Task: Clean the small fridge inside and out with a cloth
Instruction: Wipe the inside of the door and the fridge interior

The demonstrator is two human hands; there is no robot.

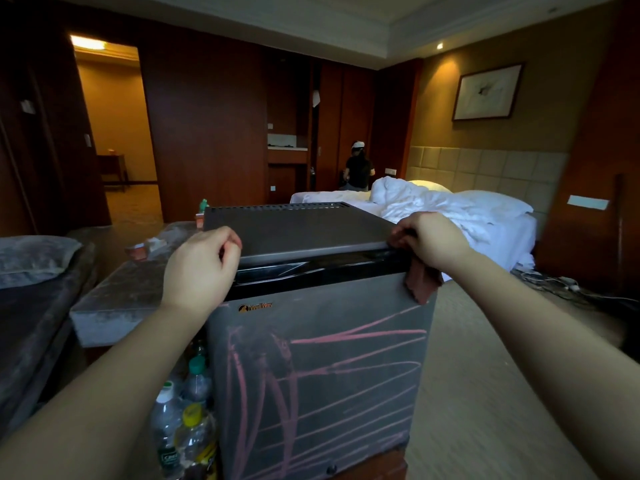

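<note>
Nearest, at the fridge's lower left corner, a cluster of plastic bottles stands tight against its side. The fridge itself fills the middle of the view, door shut and its grey front covered in pink scribbles that have not been wiped.

At the fridge's top front edge, the left hand sits at the left corner with its fingers curled in. I cannot tell whether it actually grips the edge. The right hand is at the right corner, fingers closed around a reddish-brown cloth that hangs down over the door's upper corner.

This looks like the outside wipe, starting along the top edge. The next move probably calls for dragging the cloth across the glossy black strip while the other hand steadies the fridge.

A padded bench crowds the fridge's left side. Its right side has open floor. Behind it is an unmade bed, and far beyond that another person.
</note>
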